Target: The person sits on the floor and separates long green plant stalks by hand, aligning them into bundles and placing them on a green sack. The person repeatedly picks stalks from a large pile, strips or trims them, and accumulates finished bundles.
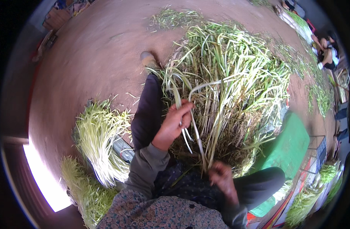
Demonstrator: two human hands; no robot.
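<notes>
My left hand (178,121) is closed around a few leafy stalks (177,96) with pale green tops and white lower ends poking out below the fist. Low in front of my lap, my right hand (220,174) is blurred, at the root ends of some longer pale stalks (197,134); whether its fingers grip them cannot be made out. Beyond both hands lies a large heap of unsorted green and white stalks (220,57), with brown, tangled root ends towards me. At the left, a bundle of cleaner white and yellow-green stalks (102,143) rests on a low support.
Beside my right knee stands a green covered block (289,143). Leaf scraps (175,18) litter the brown floor (86,65). More stalks (83,189) lie at lower left and others (303,206) at lower right. Another person (329,54) sits at the far right near a stalk pile.
</notes>
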